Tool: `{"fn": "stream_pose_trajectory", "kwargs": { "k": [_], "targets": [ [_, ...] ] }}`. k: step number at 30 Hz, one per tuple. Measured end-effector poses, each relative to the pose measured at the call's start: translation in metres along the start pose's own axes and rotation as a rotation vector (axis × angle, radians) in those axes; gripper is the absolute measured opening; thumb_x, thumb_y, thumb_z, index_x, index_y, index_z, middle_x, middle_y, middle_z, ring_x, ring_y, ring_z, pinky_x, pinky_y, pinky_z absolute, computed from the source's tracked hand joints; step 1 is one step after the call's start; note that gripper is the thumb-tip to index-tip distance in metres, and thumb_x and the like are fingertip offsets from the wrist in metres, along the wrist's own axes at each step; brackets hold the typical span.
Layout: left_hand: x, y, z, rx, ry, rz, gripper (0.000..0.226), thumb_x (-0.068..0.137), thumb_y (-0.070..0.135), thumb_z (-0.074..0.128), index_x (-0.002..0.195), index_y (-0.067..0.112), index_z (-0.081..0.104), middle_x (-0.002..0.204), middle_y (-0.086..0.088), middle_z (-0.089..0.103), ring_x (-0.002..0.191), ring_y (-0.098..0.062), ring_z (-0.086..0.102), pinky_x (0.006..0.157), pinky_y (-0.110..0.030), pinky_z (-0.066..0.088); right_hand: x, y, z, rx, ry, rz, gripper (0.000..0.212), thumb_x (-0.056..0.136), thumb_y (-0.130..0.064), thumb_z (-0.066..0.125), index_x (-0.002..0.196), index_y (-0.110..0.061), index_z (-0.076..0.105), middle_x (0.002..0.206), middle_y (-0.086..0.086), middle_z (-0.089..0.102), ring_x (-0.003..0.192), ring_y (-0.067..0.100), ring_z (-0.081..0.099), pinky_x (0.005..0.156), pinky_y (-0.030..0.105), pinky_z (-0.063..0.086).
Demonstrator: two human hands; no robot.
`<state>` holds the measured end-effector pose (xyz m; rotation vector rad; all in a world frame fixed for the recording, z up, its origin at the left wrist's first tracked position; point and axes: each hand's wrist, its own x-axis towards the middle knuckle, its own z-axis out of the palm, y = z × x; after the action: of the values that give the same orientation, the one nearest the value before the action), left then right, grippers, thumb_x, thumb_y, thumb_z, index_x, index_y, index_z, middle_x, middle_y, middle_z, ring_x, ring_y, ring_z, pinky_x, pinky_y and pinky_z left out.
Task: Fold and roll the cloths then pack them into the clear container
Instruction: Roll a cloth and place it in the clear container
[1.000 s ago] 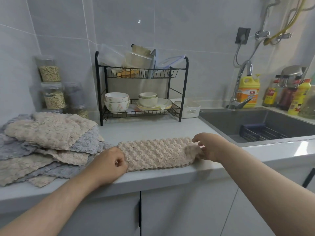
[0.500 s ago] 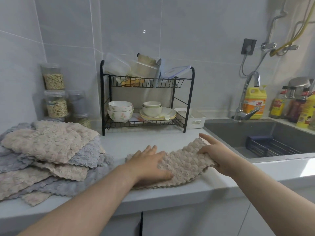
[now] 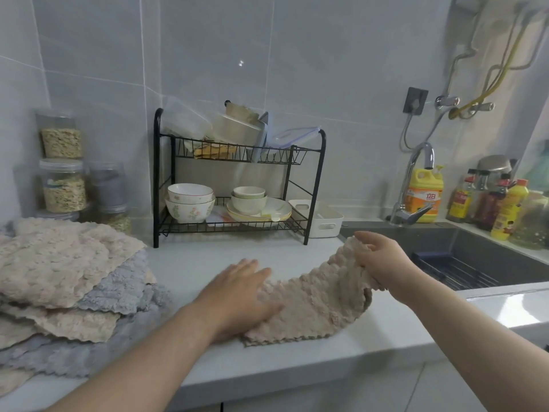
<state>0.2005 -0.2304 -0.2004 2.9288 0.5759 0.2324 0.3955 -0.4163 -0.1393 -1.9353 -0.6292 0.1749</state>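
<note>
The beige cloth lies folded on the counter near the front edge. The left hand presses flat on its left end, fingers straight. The right hand grips the right end, lifted off the counter beside the sink.

Pale worktop: a folded beige textured cloth lies under the left fingers. Left of them is a pile of beige and grey cloths, and beyond them a black wire dish rack.
</note>
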Motion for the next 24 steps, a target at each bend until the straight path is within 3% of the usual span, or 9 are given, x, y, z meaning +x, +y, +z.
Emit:
{"fn": "stream_pose_trajectory", "kwargs": {
  "k": [3, 5, 8, 11, 14, 16, 20, 24],
  "targets": [
    [-0.018, -0.05, -0.003, 0.083, 0.006, -0.134, 0.073, 0.093, 0.067, 0.024, 0.154, 0.028, 0.014, 0.162, 0.0, 0.008, 0.15, -0.018, 0.003, 0.12, -0.035, 0.005, -0.002, -0.015, 0.007, -0.06, 0.045, -0.111, 0.04, 0.097, -0.026, 0.05, 0.136, -0.021, 0.054, 0.097, 0.0, 0.067, 0.051, 0.015, 0.058, 0.036, 0.019, 0.039],
    [-0.024, -0.076, -0.002, 0.131, 0.03, -0.215, 0.065, 0.095, 0.061, 0.024, 0.148, 0.023, 0.029, 0.158, -0.004, 0.024, 0.147, -0.021, 0.015, 0.118, -0.036, 0.013, -0.008, -0.027, 0.023, -0.102, 0.027, -0.149, 0.04, 0.096, -0.025, 0.052, 0.136, -0.019, 0.052, 0.093, -0.006, 0.066, 0.054, 0.011, 0.059, 0.041, 0.019, 0.044],
    [-0.026, -0.097, 0.002, 0.148, 0.079, -0.231, 0.051, 0.094, 0.061, 0.024, 0.117, 0.024, 0.05, 0.133, 0.0, 0.048, 0.132, -0.02, 0.035, 0.108, -0.035, 0.029, -0.02, -0.04, 0.059, -0.288, -0.051, -0.215, 0.049, 0.087, -0.007, 0.051, 0.134, -0.021, 0.052, 0.114, -0.005, 0.066, 0.092, 0.015, 0.066, 0.076, 0.028, 0.056],
    [-0.026, -0.099, 0.007, 0.123, 0.111, -0.203, 0.041, 0.094, 0.061, 0.026, 0.097, 0.028, 0.05, 0.108, 0.007, 0.051, 0.122, -0.017, 0.043, 0.101, -0.033, 0.034, -0.031, -0.04, 0.099, -0.392, -0.164, -0.23, 0.059, 0.079, 0.0, 0.047, 0.135, -0.019, 0.048, 0.131, -0.011, 0.061, 0.124, 0.009, 0.056, 0.098, 0.029, 0.047],
    [-0.027, -0.099, 0.007, 0.122, 0.157, -0.191, 0.052, 0.088, 0.067, 0.019, 0.091, 0.027, 0.052, 0.102, 0.009, 0.052, 0.117, -0.016, 0.046, 0.093, -0.032, 0.035, -0.042, -0.034, 0.134, -0.514, -0.199, -0.262, 0.05, 0.082, -0.013, 0.052, 0.13, -0.027, 0.047, 0.129, -0.013, 0.061, 0.123, 0.013, 0.055, 0.098, 0.032, 0.045],
    [-0.027, -0.102, 0.009, 0.128, 0.177, -0.176, 0.059, 0.08, 0.069, 0.01, 0.084, 0.026, 0.049, 0.094, 0.009, 0.05, 0.108, -0.015, 0.047, 0.088, -0.031, 0.035, -0.051, -0.033, 0.151, -0.641, -0.199, -0.286, 0.038, 0.087, -0.019, 0.051, 0.124, -0.025, 0.048, 0.124, -0.008, 0.062, 0.116, 0.02, 0.056, 0.086, 0.033, 0.044],
    [-0.025, -0.101, 0.01, 0.126, 0.188, -0.185, 0.042, 0.093, 0.059, 0.029, 0.09, 0.026, 0.054, 0.106, 0.005, 0.056, 0.112, -0.016, 0.047, 0.095, -0.032, 0.035, -0.069, -0.031, 0.172, -0.795, -0.25, -0.345, 0.027, 0.088, -0.018, 0.044, 0.115, -0.017, 0.046, 0.116, 0.009, 0.056, 0.106, 0.032, 0.056, 0.072, 0.034, 0.042],
    [-0.024, -0.103, 0.012, 0.123, 0.19, -0.193, 0.045, 0.093, 0.06, 0.03, 0.098, 0.025, 0.058, 0.111, 0.006, 0.057, 0.116, -0.016, 0.047, 0.097, -0.033, 0.034, -0.081, -0.031, 0.174, -1.02, -0.359, -0.356, 0.049, 0.094, -0.028, 0.038, 0.14, -0.012, 0.031, 0.136, 0.015, 0.043, 0.122, 0.035, 0.047, 0.09, 0.041, 0.041]
  ]
}}
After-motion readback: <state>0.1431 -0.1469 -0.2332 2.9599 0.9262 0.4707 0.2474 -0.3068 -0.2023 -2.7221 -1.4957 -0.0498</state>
